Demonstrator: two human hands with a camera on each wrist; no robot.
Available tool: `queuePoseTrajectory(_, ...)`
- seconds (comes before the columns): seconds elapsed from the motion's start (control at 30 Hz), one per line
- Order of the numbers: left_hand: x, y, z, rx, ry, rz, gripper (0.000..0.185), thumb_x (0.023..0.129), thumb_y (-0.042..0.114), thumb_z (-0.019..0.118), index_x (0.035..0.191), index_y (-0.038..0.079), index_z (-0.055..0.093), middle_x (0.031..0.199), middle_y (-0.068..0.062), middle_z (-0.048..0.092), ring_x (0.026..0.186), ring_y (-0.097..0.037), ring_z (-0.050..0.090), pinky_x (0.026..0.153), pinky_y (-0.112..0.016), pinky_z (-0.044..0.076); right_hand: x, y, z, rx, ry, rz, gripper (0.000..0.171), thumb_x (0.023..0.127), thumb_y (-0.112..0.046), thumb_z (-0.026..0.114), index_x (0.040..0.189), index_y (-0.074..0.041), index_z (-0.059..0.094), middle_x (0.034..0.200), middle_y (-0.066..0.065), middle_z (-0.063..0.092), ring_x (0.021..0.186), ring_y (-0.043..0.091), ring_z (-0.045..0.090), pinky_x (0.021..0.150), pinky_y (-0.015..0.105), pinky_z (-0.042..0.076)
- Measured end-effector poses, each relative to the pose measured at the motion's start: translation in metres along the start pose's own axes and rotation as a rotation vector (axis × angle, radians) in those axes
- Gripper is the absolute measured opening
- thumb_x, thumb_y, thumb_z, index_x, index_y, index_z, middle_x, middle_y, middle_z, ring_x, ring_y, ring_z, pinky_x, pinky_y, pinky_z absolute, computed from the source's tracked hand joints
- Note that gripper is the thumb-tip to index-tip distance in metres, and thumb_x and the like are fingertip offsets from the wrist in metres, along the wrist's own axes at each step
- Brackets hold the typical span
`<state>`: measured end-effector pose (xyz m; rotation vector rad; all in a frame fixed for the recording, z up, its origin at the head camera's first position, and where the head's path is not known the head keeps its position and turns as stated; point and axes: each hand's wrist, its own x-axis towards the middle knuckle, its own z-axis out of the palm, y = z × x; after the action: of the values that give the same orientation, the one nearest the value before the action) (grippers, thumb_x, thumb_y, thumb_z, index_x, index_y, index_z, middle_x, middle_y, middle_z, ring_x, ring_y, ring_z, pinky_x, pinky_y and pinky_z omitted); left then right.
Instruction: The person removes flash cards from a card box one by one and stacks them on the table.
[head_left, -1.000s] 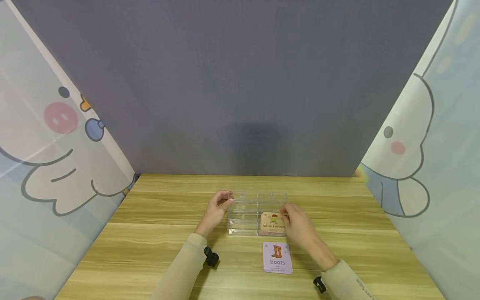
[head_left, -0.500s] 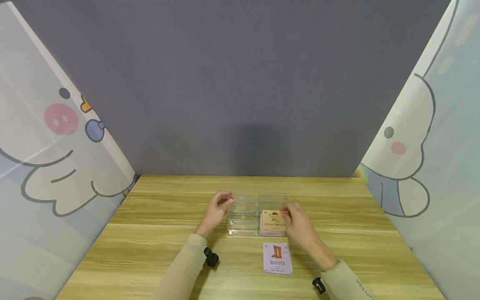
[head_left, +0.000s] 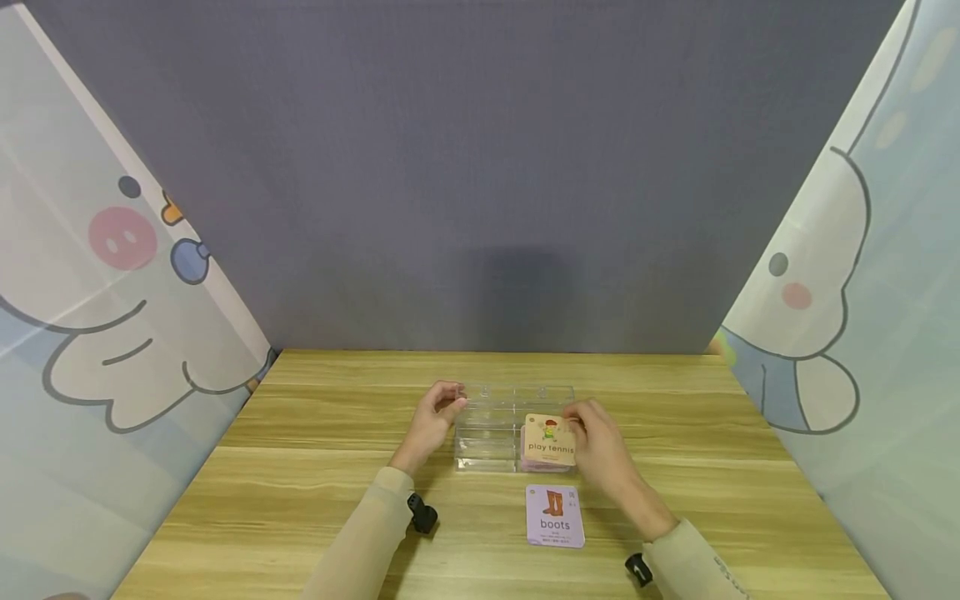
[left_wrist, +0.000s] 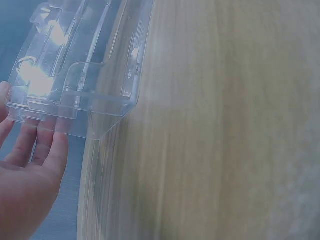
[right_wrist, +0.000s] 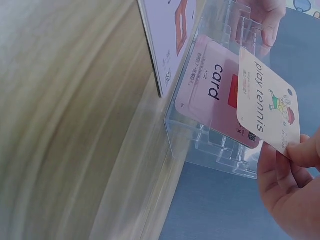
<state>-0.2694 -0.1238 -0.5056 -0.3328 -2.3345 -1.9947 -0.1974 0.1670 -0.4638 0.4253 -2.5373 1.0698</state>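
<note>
Steadying the clear rack [head_left: 485, 446], it seems, the left hand [head_left: 433, 421] is gripping its far left corner, thumb on the near side and fingers behind the plastic, presumably because so light a frame could slide when touched. At the rack's right side, the right hand [head_left: 600, 442] is pinching the play tennis card [head_left: 550, 440] between thumb and fingers by its upper right corner, a hold that is leaving the words uncovered and probably keeping the fingertips out of the narrow slot. That card is tilting over the rack's front right compartment, partly overlapping a pink card [right_wrist: 205, 80] that is leaning inside; whether the two are touching, I cannot tell. In front of the rack's right half, just apart from it, the boots card [head_left: 555, 525] is lying face up on the wooden table [head_left: 337, 417], its words facing the person, perhaps so that it is within easy reach of the right hand. Behind the rack, a grey panel [head_left: 480, 167] is standing
</note>
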Motion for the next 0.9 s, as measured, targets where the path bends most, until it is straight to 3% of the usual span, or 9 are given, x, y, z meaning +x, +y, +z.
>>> queuePoseTrajectory(0.33,0.0,0.001,-0.001,0.015,0.001,0.017,0.034,0.101,0.012,0.064,0.13,-0.003,0.058,0.12,-0.013,0.064,0.112,-0.026,0.059,0.095,-0.037,0.049,-0.001,0.0,-0.004,0.042,-0.01,0.025,0.021,0.092,0.012,0.062,0.109,-0.002,0.066,0.104,0.006,0.063,0.092,0.018,0.061,0.076,0.029,0.056)
queuePoseTrajectory(0.6,0.001,0.0,-0.002,0.005,-0.008,0.022,0.034,0.101,0.013,0.065,0.13,-0.003,0.058,0.119,-0.013,0.064,0.111,-0.027,0.059,0.094,-0.039,0.049,-0.004,-0.001,-0.007,0.056,-0.02,0.035,0.019,0.093,0.011,0.063,0.108,-0.001,0.067,0.1,0.004,0.061,0.088,0.017,0.057,0.066,0.023,0.052)
queuePoseTrajectory(0.9,0.0,0.0,-0.001,0.02,-0.001,0.037,0.033,0.101,0.012,0.064,0.129,-0.004,0.058,0.119,-0.015,0.064,0.11,-0.026,0.06,0.092,-0.033,0.05,-0.006,-0.002,-0.01,0.077,-0.017,0.06,0.021,0.091,0.012,0.064,0.105,-0.003,0.068,0.098,0.003,0.06,0.088,0.017,0.057,0.065,0.023,0.052)
